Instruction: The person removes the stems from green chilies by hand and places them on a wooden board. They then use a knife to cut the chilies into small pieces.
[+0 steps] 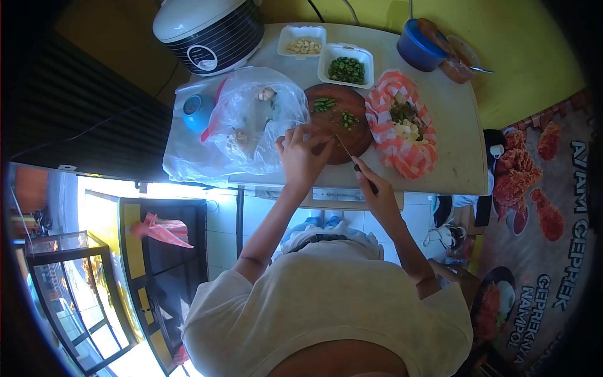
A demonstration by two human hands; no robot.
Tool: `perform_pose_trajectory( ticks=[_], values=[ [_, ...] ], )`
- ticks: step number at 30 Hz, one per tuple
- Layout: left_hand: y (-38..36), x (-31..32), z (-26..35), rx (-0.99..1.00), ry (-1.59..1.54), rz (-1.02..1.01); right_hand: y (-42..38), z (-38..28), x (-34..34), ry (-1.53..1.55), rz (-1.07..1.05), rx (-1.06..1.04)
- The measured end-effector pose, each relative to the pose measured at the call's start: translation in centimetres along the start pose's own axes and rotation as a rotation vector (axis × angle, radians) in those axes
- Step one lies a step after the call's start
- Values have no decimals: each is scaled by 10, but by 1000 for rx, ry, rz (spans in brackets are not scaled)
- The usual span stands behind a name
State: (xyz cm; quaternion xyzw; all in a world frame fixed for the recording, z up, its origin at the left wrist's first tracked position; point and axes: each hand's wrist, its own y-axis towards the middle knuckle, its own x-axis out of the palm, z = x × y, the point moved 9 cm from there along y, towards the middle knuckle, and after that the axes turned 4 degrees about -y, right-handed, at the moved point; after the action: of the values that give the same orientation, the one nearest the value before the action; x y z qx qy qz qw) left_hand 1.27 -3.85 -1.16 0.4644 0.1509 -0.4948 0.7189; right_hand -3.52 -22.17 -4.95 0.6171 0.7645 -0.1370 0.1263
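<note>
A round brown cutting board lies on the table in front of me. On it sit a bunch of green pieces and a small heap of chopped green bits. My right hand is closed round the dark handle of a knife, whose blade points up and left over the board. My left hand is at the board's lower left, thumb and fingers pinched together near the blade; what they hold is too small to make out. Beside it lies a clear plastic bag with garlic bulbs.
A foam box of chopped greens and another of peeled cloves stand behind the board. To the right is a red-and-white plastic bag with scraps. A rice cooker, a light-blue cup and a blue tub are farther out.
</note>
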Motion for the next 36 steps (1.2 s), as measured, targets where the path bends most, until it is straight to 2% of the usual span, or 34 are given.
perform_pose_trajectory(
  ticks=[8, 17, 20, 23, 25, 36],
  values=[
    [4, 0, 2, 11, -53, 0, 8, -4, -1, -88, -34, 30],
    [7, -2, 1, 13, -45, 3, 22, 2, -1, -160, -7, -42],
    [6, -1, -2, 14, -29, -1, 27, -7, -1, -192, 4, -123],
    [6, -3, -5, 42, -11, -11, 30, -12, -7, -159, -30, -121],
    [6, -6, -6, 60, -15, -4, 31, -5, -8, -79, -108, -19],
    [7, -10, -6, 78, -10, -19, 14, -3, -5, -3, -91, -37]
  ],
)
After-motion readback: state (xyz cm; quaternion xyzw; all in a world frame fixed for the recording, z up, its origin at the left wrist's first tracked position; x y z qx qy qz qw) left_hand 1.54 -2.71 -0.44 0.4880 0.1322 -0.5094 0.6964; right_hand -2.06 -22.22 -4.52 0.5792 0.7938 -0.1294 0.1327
